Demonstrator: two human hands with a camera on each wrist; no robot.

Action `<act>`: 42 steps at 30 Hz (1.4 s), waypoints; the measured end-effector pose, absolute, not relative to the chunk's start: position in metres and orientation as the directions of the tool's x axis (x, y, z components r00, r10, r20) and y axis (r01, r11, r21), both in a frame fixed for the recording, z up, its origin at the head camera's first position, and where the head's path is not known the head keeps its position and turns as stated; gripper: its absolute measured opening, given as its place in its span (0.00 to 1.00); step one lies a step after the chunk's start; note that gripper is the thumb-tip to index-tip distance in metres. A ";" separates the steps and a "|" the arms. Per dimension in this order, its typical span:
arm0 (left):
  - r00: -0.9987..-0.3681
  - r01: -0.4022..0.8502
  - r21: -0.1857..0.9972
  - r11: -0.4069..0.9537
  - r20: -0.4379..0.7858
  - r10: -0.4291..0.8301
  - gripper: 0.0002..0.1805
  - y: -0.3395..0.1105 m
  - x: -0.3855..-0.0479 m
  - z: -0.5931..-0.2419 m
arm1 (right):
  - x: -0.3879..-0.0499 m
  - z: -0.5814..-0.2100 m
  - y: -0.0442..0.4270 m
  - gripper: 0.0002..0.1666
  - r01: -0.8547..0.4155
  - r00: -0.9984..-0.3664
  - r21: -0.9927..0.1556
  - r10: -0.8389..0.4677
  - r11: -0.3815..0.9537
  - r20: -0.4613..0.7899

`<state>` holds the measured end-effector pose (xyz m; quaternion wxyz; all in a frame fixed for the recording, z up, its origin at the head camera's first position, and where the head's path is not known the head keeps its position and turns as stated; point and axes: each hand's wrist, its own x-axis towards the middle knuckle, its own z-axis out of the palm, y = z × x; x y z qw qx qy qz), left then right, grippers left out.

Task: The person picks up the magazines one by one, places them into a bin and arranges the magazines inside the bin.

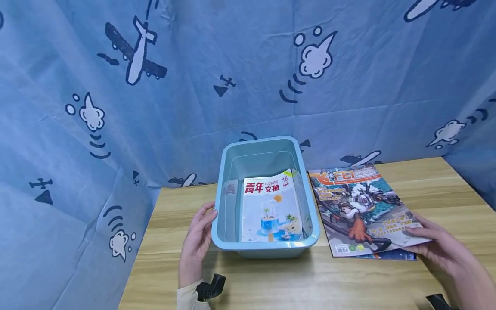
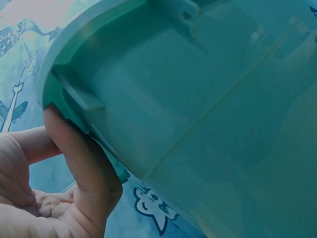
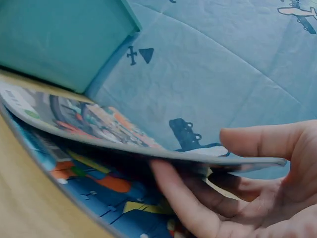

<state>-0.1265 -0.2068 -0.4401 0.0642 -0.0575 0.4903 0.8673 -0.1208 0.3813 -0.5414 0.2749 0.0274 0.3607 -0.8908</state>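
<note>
A light blue-green plastic bin (image 1: 267,246) stands on the table, and inside lies a magazine (image 1: 253,215) with red title characters and an ice-pop picture on its cover. At the bin's left side, my left hand (image 1: 198,239) holds the rim; the left wrist view shows its fingers against the rim's underside. To the right of the bin, my right hand (image 1: 439,243) pinches a colourful comic-style magazine (image 1: 360,215) by its near right corner, thumb on top and fingers below. In the right wrist view, that corner is raised off a second, blue-covered magazine (image 3: 109,183).
Light wood tabletop (image 1: 174,211) lies under everything. A blue cloth (image 1: 240,77) printed with planes and clouds hangs behind and along both sides, close to the bin's far end. Dark wrist-worn devices (image 1: 211,287) sit at both wrists.
</note>
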 end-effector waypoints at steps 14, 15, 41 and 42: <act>-0.986 -0.165 0.841 -0.515 -0.159 0.055 0.13 -0.208 -0.126 -0.440 | -0.109 -0.546 0.370 0.35 0.615 -0.784 -0.406 -0.579 -0.676 -0.223; -0.986 -0.165 0.840 -0.516 -0.160 0.055 0.13 -0.208 -0.126 -0.440 | -0.108 -0.547 0.370 0.34 0.614 -0.785 -0.412 -0.576 -0.673 -0.230; -0.985 -0.168 0.839 -0.517 -0.165 0.052 0.13 -0.206 -0.127 -0.442 | -0.102 -0.539 0.359 0.53 0.529 -0.826 -0.547 -0.245 -0.649 -0.508; -0.985 -0.167 0.840 -0.517 -0.164 0.051 0.13 -0.206 -0.127 -0.443 | -0.102 -0.539 0.359 0.53 0.525 -0.829 -0.548 -0.245 -0.651 -0.503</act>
